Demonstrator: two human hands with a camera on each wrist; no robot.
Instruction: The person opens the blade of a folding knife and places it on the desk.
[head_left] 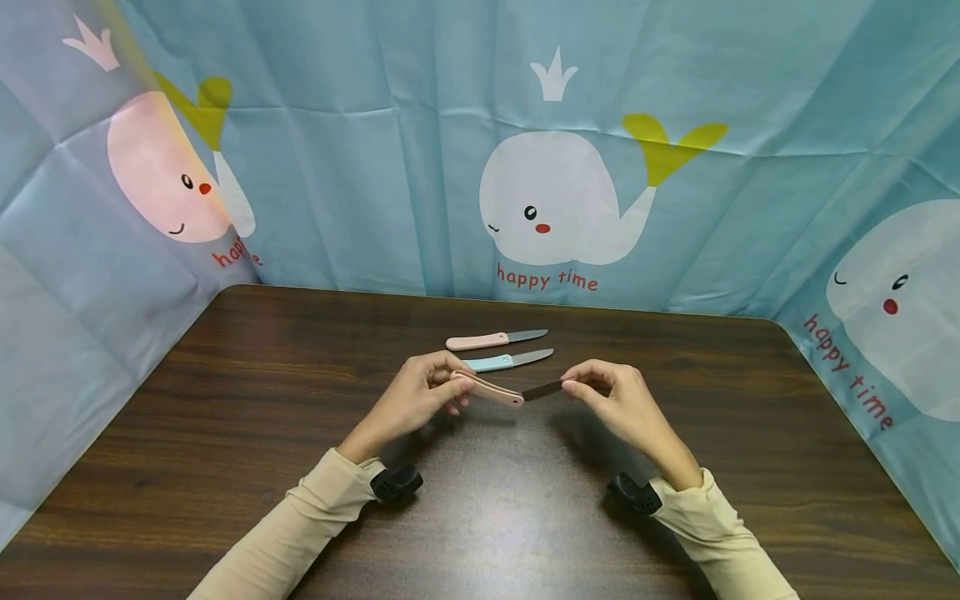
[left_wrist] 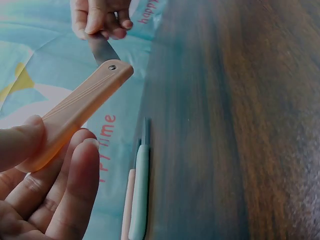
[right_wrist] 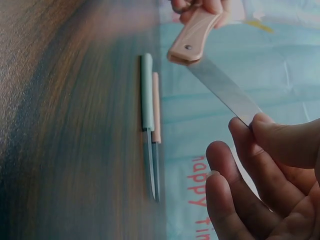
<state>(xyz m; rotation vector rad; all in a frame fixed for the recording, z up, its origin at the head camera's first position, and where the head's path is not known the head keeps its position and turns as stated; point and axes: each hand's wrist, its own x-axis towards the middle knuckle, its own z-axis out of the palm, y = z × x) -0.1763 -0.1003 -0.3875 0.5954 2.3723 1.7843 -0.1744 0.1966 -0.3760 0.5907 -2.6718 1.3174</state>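
Between both hands, above the table, is a folding knife with a peach handle (head_left: 489,389) and a steel blade (right_wrist: 225,91), opened out at a slight angle. My left hand (head_left: 420,396) pinches the handle's far end between thumb and fingers. The tip of the blade is pinched by my right hand (head_left: 618,404), thumb against forefinger; the other fingers are loosely bent in the right wrist view. Behind the hands, two more opened folding knives lie side by side on the table: a light blue knife (head_left: 495,362) nearer and a pink knife (head_left: 480,342) farther.
The dark wood-grain table (head_left: 712,400) spreads out under the hands. Blue curtains (head_left: 337,192) printed with whales enclose its back and both sides. A black wrist camera (head_left: 397,483) sits on the left sleeve, another black camera (head_left: 634,493) on the right.
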